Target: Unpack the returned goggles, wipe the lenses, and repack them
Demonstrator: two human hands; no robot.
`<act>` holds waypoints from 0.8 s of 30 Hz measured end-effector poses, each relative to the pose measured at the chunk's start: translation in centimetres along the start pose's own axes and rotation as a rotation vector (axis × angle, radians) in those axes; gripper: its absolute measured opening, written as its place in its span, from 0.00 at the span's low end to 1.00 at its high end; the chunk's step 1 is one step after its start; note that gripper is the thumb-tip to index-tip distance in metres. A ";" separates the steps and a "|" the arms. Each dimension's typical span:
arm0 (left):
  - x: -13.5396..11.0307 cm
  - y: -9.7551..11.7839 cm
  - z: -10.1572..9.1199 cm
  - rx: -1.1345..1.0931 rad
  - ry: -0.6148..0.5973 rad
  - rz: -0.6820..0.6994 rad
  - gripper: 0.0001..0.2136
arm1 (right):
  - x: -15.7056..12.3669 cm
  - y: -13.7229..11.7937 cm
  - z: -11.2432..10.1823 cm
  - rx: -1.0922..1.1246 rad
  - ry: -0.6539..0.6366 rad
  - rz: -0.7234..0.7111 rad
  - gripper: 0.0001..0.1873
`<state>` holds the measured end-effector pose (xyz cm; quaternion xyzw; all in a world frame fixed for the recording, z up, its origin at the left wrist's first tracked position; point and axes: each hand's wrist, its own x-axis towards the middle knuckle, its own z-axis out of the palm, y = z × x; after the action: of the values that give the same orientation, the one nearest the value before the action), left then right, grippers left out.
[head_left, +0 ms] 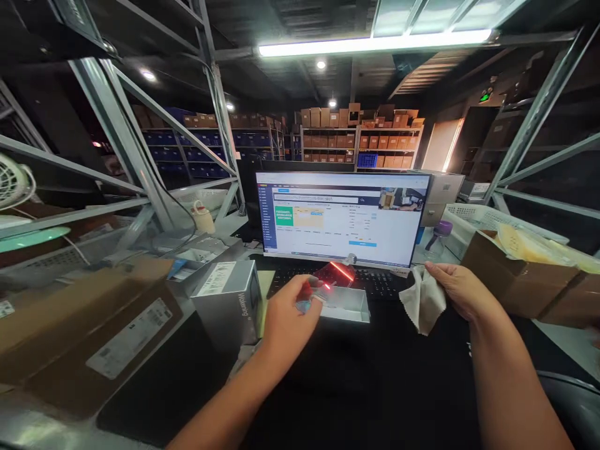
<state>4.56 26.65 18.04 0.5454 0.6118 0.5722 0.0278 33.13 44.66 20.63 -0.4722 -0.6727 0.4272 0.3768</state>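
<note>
L hand (pixel 293 309) just below ctr of frame, fingers + thumb bent in round a small bluish item (pixel 304 306), too blurred to name. Tray (pixel 347 309), shallow, silvery, open-topped, sits just right of that hand, close by the thumb; can't tell if thumb touches it. Red light streaks on a dark patch just above the tray, plus a red spot by the fingertips

R hand (pixel 457 287) right of ctr, thumb + fingers pinching the top edge of a grey cloth (pixel 424 303), which hangs down in folds

Monitor (pixel 342 219) lit, mid frame, behind both hands; kbd (pixel 379 284) below it, partly hidden by L hand + tray. Grey box (pixel 227 294) w/ white label on top, upright, left of L hand. Big brown carton (pixel 60 350) w/ label, lower left. Fan (pixel 12 181) at left edge, cut off by frame

Open carton (pixel 525 275) w/ yellowish packs (pixel 529 244), right side; white basket (pixel 506 222) behind it. Bottle (pixel 438 240) w/ purple cap btwn monitor + basket. Racks (pixel 356 131) of boxes across upper ctr, tube light (pixel 375 45) above
</note>
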 end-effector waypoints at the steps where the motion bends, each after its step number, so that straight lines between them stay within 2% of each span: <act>1: -0.1 0.2 -0.1 0.005 0.006 0.005 0.10 | -0.1 -0.2 0.1 0.004 0.025 -0.008 0.32; 4: -0.3 0.3 -0.1 -0.018 0.012 0.003 0.11 | -0.2 -0.3 0.1 -0.013 0.033 -0.013 0.32; 8: -0.4 0.1 0.2 -0.064 0.013 -0.019 0.11 | -0.1 0.2 -0.7 -0.259 0.121 -0.009 0.33; 12: -0.5 0.3 0.3 -0.085 0.015 -0.019 0.11 | 0.2 0.9 -1.4 -0.242 0.125 -0.029 0.34; 15: -0.4 0.6 0.1 -0.085 0.021 -0.010 0.11 | 0.5 0.8 -1.5 -0.290 0.218 0.020 0.33; 17: -0.5 0.7 0.0 -0.086 0.028 -0.014 0.10 | 0.3 0.4 -1.2 -0.127 0.186 0.018 0.29; 20: -0.7 0.7 0.1 -0.088 0.034 -0.017 0.12 | -0.2 -0.7 0.2 0.240 0.054 -0.034 0.26; 24: -1.2 0.5 0.6 -0.147 -0.001 0.014 0.14 | -1.5 -2.1 4.2 0.404 -0.071 -0.118 0.26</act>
<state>5.76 26.12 17.47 0.5463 0.5643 0.6157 0.0643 29.10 41.87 20.94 -0.3317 -0.6127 0.5467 0.4644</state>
